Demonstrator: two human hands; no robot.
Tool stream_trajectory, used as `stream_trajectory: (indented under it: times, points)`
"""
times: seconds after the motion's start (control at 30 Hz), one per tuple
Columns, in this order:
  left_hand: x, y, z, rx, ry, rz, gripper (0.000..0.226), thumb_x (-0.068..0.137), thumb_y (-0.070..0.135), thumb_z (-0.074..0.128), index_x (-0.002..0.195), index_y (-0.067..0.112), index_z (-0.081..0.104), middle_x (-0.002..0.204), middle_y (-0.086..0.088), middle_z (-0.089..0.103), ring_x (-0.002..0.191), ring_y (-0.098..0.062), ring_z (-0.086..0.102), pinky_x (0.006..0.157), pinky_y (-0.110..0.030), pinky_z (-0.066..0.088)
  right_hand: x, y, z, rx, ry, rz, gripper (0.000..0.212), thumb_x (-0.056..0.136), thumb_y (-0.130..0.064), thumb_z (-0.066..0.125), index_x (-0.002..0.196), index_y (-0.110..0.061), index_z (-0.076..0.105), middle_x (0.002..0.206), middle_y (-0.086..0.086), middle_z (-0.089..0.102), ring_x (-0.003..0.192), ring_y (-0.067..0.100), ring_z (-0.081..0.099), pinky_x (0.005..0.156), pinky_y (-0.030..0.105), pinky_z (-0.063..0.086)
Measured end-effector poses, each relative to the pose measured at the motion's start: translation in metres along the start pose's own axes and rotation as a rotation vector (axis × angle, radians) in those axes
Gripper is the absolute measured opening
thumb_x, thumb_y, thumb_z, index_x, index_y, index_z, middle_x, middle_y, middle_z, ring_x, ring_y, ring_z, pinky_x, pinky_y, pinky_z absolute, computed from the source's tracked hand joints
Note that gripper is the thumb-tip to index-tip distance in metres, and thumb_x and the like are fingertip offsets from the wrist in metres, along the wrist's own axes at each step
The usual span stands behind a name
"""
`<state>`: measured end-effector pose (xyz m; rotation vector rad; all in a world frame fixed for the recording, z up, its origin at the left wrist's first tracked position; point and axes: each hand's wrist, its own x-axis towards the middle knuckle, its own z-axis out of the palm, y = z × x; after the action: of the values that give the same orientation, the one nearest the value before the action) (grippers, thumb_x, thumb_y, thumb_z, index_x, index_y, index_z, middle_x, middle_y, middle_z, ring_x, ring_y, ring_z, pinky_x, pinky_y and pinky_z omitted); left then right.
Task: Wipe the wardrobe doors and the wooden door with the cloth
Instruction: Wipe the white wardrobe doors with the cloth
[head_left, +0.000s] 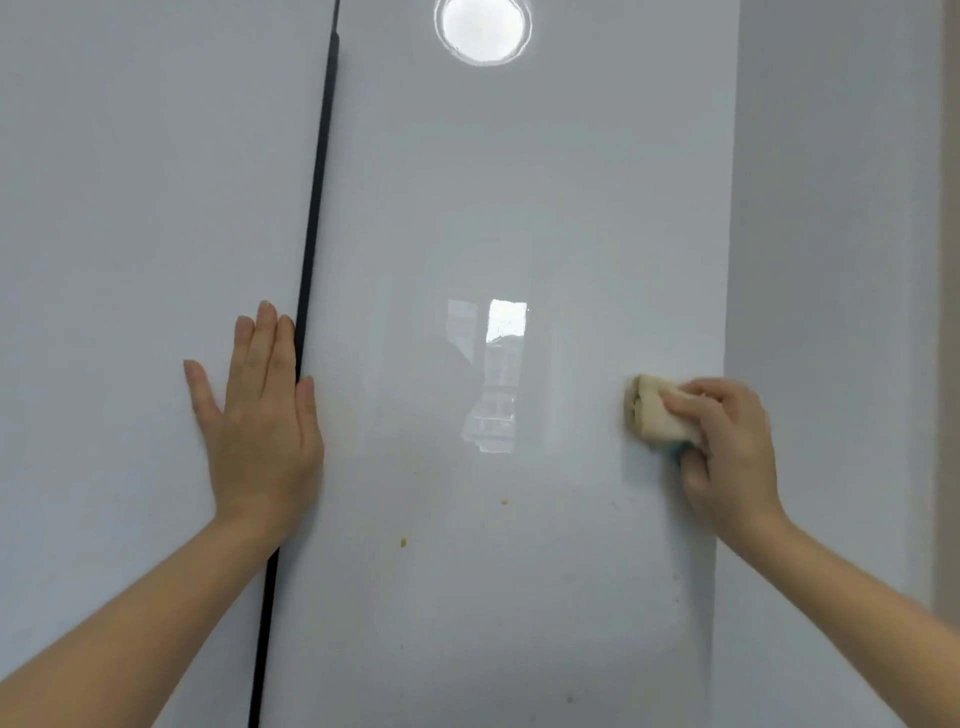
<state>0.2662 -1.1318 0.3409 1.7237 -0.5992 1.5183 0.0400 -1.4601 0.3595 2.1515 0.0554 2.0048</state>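
Both hands are on the wardrobe. The left hand (262, 415) lies flat with fingers spread, palm pressed against the left wardrobe door (145, 208) just beside the dark gap (311, 234) between the panels, gripping nothing. The right hand (727, 447) is closed around a folded cream cloth (657, 410), pressing it against the right wardrobe door (493, 208) near that door's right edge.

The main risk appears to be missed dirt. Two small yellowish specks (402, 543) sit lower on the glossy panel, well below the cloth, and fainter marks seem to dot the area near the lower right, though glare makes them hard to confirm. A sideways pass at the present height would leave them all behind. The sheen also hides streaks: a reflected window (493, 374) and a round reflected light (483, 31) wash out much of the surface, so smears could go unnoticed. Pushing hard on the right door could swing or flex it; the braced left palm likely guards against that but may leave a print on the left door. Its little finger rests at the gap and could get pinched if a door shifts.

To the right stands a plain wall (831, 260). The wooden door is not in view. Nothing blocks the cloth's path.
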Motion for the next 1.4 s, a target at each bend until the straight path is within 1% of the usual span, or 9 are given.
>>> stream_trajectory:
  times: [0.17,0.3,0.5,0.63,0.73,0.97,1.1,1.2,1.4]
  points:
    - [-0.001,0.000,-0.001,-0.025,-0.006,0.000,0.053,0.102,0.023,0.022,0.154,0.011,0.020,0.163,0.001,0.013,0.150,-0.011,0.005,0.119,-0.053,-0.004,-0.114,-0.024,0.001,-0.008,-0.101,0.031,0.045,0.075,-0.009,0.046,0.115,-0.026,0.057,0.112,0.004,0.056,0.098,0.026,0.052,0.079,0.046,0.042]
    - [0.000,0.000,-0.002,-0.030,-0.012,-0.003,0.053,0.103,0.022,0.022,0.155,0.011,0.019,0.163,0.002,0.012,0.150,-0.011,0.003,0.119,-0.054,-0.005,-0.069,-0.029,0.003,-0.009,-0.066,-0.009,0.050,0.070,0.000,0.046,0.112,-0.026,0.058,0.109,0.005,0.055,0.097,0.027,0.052,0.080,0.040,0.039]
    - [0.000,-0.001,-0.002,-0.027,-0.008,0.006,0.054,0.102,0.024,0.021,0.155,0.011,0.018,0.163,0.002,0.011,0.150,-0.011,0.003,0.119,-0.053,-0.006,-0.020,-0.043,0.016,0.019,0.034,0.110,0.061,0.063,0.008,0.048,0.114,-0.026,0.057,0.109,0.003,0.053,0.099,0.024,0.049,0.083,0.038,0.037]
    - [0.000,-0.001,-0.001,-0.028,0.000,0.022,0.053,0.103,0.022,0.022,0.155,0.011,0.018,0.163,0.000,0.012,0.151,-0.013,0.004,0.119,-0.055,-0.005,-0.125,-0.069,0.018,0.022,-0.141,-0.011,0.064,0.061,0.002,0.064,0.116,-0.028,0.056,0.114,0.004,0.052,0.100,0.030,0.053,0.084,0.039,0.043]
    - [0.000,-0.001,-0.001,-0.028,0.011,0.023,0.052,0.103,0.020,0.024,0.155,0.010,0.019,0.163,-0.001,0.013,0.151,-0.016,0.006,0.119,-0.056,-0.003,-0.143,-0.080,0.014,0.046,-0.204,-0.113,0.071,0.053,0.005,0.076,0.115,-0.025,0.058,0.115,0.002,0.050,0.101,0.024,0.050,0.081,0.032,0.035]
    - [-0.001,-0.001,-0.001,-0.030,0.016,0.027,0.052,0.103,0.019,0.025,0.155,0.010,0.019,0.163,-0.001,0.012,0.151,-0.015,0.006,0.118,-0.054,-0.005,-0.040,-0.102,0.039,0.094,-0.016,0.094,0.052,0.067,0.000,0.045,0.109,-0.019,0.068,0.108,0.006,0.058,0.097,0.025,0.051,0.078,0.032,0.032]
    - [-0.001,-0.003,-0.001,-0.024,0.023,0.030,0.052,0.103,0.019,0.024,0.154,0.010,0.019,0.163,-0.001,0.013,0.151,-0.015,0.006,0.119,-0.055,-0.004,-0.128,-0.131,0.051,0.100,-0.133,-0.131,0.043,0.074,-0.011,0.057,0.115,-0.027,0.058,0.114,0.003,0.053,0.098,0.027,0.054,0.077,0.034,0.039]
    - [0.000,-0.003,0.000,-0.016,0.015,0.026,0.052,0.104,0.019,0.024,0.154,0.010,0.018,0.163,-0.001,0.013,0.151,-0.014,0.006,0.119,-0.055,-0.004,-0.139,-0.140,0.047,0.123,-0.230,-0.214,0.055,0.063,-0.007,0.068,0.112,-0.029,0.057,0.113,0.000,0.052,0.100,0.023,0.054,0.075,0.034,0.037]
    - [0.000,-0.002,-0.001,-0.012,0.016,0.031,0.052,0.104,0.019,0.024,0.154,0.011,0.017,0.163,-0.001,0.012,0.151,-0.015,0.006,0.119,-0.053,-0.005,-0.023,-0.144,0.056,0.130,-0.027,0.101,0.053,0.068,-0.005,0.038,0.108,-0.017,0.072,0.106,0.006,0.059,0.095,0.024,0.051,0.074,0.032,0.031]
